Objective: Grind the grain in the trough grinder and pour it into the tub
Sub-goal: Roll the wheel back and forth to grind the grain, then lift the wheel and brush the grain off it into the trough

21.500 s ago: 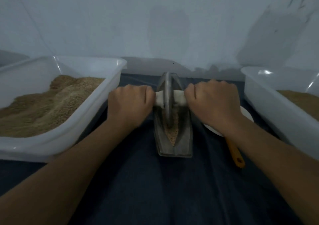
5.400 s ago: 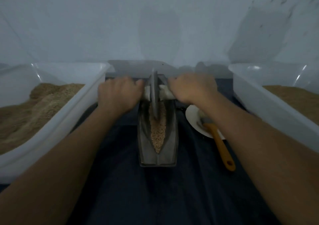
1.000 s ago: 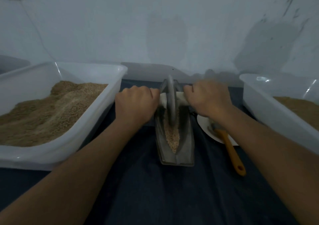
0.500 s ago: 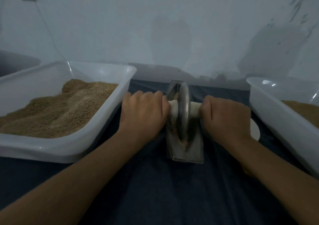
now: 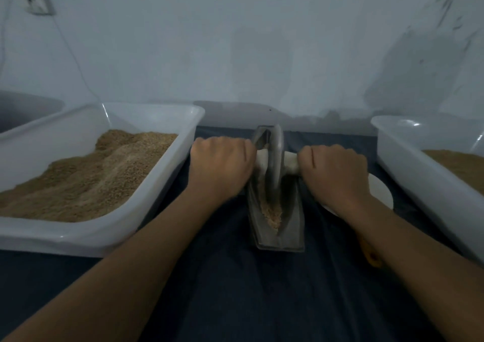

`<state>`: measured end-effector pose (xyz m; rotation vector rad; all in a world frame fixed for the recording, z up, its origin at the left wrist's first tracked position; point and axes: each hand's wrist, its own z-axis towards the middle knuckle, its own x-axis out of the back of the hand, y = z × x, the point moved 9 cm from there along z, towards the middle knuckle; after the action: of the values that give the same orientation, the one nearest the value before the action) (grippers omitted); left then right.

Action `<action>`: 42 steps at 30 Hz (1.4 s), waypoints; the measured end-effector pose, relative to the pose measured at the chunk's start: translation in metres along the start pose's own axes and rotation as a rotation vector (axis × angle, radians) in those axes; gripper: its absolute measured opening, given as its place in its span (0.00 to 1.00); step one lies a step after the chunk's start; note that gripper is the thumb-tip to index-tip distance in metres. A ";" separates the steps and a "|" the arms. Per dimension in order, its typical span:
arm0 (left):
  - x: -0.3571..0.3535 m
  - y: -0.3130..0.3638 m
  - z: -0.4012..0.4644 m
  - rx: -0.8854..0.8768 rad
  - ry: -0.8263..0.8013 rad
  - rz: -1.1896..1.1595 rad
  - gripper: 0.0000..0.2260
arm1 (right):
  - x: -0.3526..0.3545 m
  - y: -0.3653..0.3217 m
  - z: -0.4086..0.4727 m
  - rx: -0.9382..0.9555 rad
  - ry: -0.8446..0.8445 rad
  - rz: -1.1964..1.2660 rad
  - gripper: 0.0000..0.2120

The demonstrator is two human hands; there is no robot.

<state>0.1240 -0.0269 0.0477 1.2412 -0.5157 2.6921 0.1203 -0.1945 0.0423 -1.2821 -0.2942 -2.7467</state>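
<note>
Plain workroom: bare wall point(image 5: 235, 40), grain tubs point(image 5: 146, 205) on cloth-covered table point(image 5: 235, 289)

Occlusions / cutoffs, head view
Right tub point(image 5: 429, 174) and left tub point(image 5: 146, 210) run off frame edges. Right forearm hides most of the white plate point(image 5: 381, 192) and orange-handled tool point(image 5: 373, 259). Both fists cover the roller handle point(image 5: 290, 164) ends; hands motion-blurred.
</note>
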 end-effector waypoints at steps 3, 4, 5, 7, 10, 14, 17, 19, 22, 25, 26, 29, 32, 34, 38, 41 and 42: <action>0.014 -0.010 -0.027 0.090 0.066 -0.118 0.13 | 0.029 -0.001 -0.021 -0.077 0.153 0.072 0.17; 0.016 -0.011 -0.030 0.116 0.074 -0.148 0.13 | 0.036 -0.004 -0.025 -0.068 0.184 0.067 0.18; 0.017 -0.012 -0.030 0.136 0.074 -0.177 0.14 | 0.041 -0.007 -0.027 -0.059 0.207 0.068 0.17; 0.017 -0.012 -0.027 0.149 0.087 -0.194 0.14 | 0.043 -0.008 -0.026 -0.063 0.201 0.101 0.16; 0.011 -0.013 -0.021 0.133 0.093 -0.197 0.16 | 0.037 -0.005 -0.019 -0.044 0.168 0.174 0.14; 0.000 -0.021 -0.017 0.186 0.052 -0.186 0.17 | 0.037 -0.001 -0.014 -0.023 0.168 0.232 0.15; -0.001 -0.020 -0.016 0.191 0.034 -0.145 0.17 | 0.048 -0.001 -0.013 -0.007 0.192 0.243 0.15; -0.002 -0.021 -0.017 0.208 0.032 -0.178 0.17 | 0.063 0.007 -0.013 -0.037 0.219 0.286 0.14; 0.001 -0.021 -0.019 0.185 0.056 -0.217 0.16 | 0.083 0.026 -0.019 -0.109 0.246 0.260 0.10; 0.000 -0.022 -0.020 0.189 0.065 -0.307 0.16 | 0.079 0.047 -0.028 -0.238 0.121 0.223 0.08; 0.000 -0.022 -0.020 0.186 0.068 -0.341 0.16 | 0.070 0.054 -0.032 -0.294 0.024 0.207 0.09; 0.000 -0.022 -0.021 0.149 0.050 -0.460 0.14 | 0.045 0.070 -0.047 -0.400 -0.278 0.167 0.08; -0.003 -0.023 -0.022 0.088 -0.022 -0.518 0.09 | 0.031 0.070 -0.058 -0.370 -0.498 0.229 0.08; -0.005 -0.021 -0.024 0.037 -0.082 -0.505 0.09 | 0.021 0.065 -0.066 -0.287 -0.688 0.248 0.05; -0.011 -0.024 -0.023 -0.016 -0.192 -0.525 0.09 | 0.014 0.057 -0.084 -0.143 -0.940 0.180 0.20; -0.012 -0.025 -0.025 -0.046 -0.203 -0.556 0.09 | 0.011 0.049 -0.087 -0.096 -0.980 0.234 0.21; -0.011 -0.024 -0.026 -0.050 -0.176 -0.545 0.09 | 0.010 0.047 -0.087 -0.088 -0.976 0.254 0.21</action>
<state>0.1186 0.0055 0.0299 1.3718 -0.2160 2.1201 0.0568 -0.2590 0.0018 -2.3877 -0.0520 -1.7547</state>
